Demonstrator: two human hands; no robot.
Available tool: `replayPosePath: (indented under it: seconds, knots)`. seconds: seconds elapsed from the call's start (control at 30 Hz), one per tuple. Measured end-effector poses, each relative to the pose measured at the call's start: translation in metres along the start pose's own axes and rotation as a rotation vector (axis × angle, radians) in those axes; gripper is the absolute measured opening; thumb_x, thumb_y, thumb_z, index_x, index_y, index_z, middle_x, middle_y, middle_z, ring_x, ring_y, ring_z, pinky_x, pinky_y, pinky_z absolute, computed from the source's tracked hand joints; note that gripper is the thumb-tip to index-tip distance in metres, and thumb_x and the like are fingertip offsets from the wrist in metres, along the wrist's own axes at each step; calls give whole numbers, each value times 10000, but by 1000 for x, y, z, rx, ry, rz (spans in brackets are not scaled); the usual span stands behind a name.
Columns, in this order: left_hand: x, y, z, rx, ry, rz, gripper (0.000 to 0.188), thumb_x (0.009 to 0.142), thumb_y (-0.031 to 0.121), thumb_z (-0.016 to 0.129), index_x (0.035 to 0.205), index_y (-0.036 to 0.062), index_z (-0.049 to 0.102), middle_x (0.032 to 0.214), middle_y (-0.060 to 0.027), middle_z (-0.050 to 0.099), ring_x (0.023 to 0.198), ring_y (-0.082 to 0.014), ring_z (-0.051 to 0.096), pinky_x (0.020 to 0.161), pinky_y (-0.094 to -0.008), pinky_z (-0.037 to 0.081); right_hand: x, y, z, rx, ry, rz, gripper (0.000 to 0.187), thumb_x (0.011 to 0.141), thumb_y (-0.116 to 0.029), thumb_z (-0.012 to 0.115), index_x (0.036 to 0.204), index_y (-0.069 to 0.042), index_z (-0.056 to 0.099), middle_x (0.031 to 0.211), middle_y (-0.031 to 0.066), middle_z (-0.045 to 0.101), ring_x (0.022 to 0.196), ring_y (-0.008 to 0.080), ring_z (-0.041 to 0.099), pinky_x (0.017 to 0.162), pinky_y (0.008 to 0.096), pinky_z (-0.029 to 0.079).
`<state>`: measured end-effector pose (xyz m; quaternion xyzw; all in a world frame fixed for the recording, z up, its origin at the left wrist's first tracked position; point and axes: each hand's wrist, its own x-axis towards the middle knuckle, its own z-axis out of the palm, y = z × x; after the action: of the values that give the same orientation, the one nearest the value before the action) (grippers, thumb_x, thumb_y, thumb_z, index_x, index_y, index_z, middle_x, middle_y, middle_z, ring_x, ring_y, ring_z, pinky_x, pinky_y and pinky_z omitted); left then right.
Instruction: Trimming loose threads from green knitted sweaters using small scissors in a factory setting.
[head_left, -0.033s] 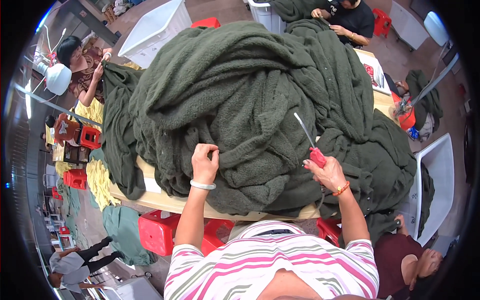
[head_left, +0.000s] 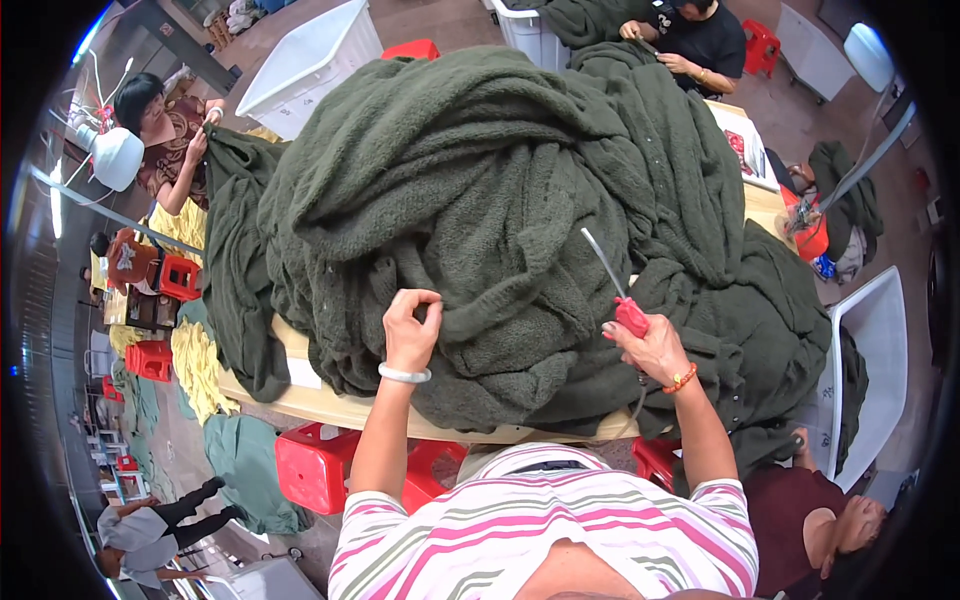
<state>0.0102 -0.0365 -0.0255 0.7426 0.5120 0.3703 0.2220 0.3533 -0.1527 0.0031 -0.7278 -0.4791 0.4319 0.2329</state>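
A large heap of dark green knit garments (head_left: pixel 470 210) covers most of the table before me. At the heap's near side, my left hand (head_left: pixel 411 325) has its thumb and forefinger pinched together against the knit. Whatever lies between those fingertips is too small to make out. My right hand (head_left: pixel 655 348) is closed round the red handle of a slim metal tool (head_left: pixel 630 317), its exact kind unclear. The thin shaft points up and to the left over the heap, its tip apart from my left hand. A grey cord (head_left: pixel 640 400) hangs below my right hand.
The wooden table edge (head_left: pixel 330 400) curves along my front, with red stools (head_left: pixel 308 468) beneath. White bins stand at the far left (head_left: pixel 310 65) and right (head_left: pixel 885 350). Several people are around; one at the left (head_left: pixel 170 150) and one at the far side (head_left: pixel 695 50) handle green cloth.
The metal tool has tilted slightly to the left in my right hand. My left hand keeps almost the same place and pinch.
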Motion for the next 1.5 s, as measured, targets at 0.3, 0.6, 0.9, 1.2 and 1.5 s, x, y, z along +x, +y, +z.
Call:
replayPosePath:
  seconds: [0.3, 0.6, 0.9, 1.2, 1.5]
  knots:
    - [-61, 176, 48, -644, -718, 358, 190, 752, -38, 659, 919, 50, 638, 789, -79, 530, 676, -240, 564, 597, -326, 462, -12, -31, 11, 576, -289, -219, 331, 856, -306, 732, 965, -1, 665, 715, -70, 539, 600, 12, 432, 507, 204, 356]
    - [-5, 184, 49, -197, -288, 692, 414, 700, 119, 780, 1083, 76, 629, 1131, -125, 589, 992, -337, 581, 907, -460, 436, -27, 24, 25, 568, 7, -236, 205, 841, -180, 726, 870, 8, 650, 715, -68, 550, 669, 14, 456, 570, 217, 381]
    - [123, 45, 114, 68, -201, 191, 715, 673, -6, 687, 1349, 56, 462, 1155, -216, 597, 1128, -391, 560, 961, -390, 457, -61, 31, 35, 703, 43, -202, 176, 855, -129, 712, 914, 23, 647, 777, -68, 560, 714, 18, 460, 611, 197, 383]
    - [293, 17, -23, -1297, -173, 117, 324, 973, 221, 426, 1107, -14, 604, 1087, -142, 638, 994, -269, 627, 915, -413, 517, -106, 38, 5, 679, 184, -188, 142, 813, -22, 710, 930, -3, 632, 785, -93, 522, 719, -2, 445, 638, 183, 393]
    - [288, -98, -204, -384, 261, 7, 425, 901, 141, 553, 1272, -58, 498, 1221, -172, 586, 1025, -252, 609, 905, -354, 495, -122, 59, -39, 646, 320, -206, 240, 801, -47, 739, 996, 42, 631, 827, -49, 601, 758, 24, 509, 691, 202, 449]
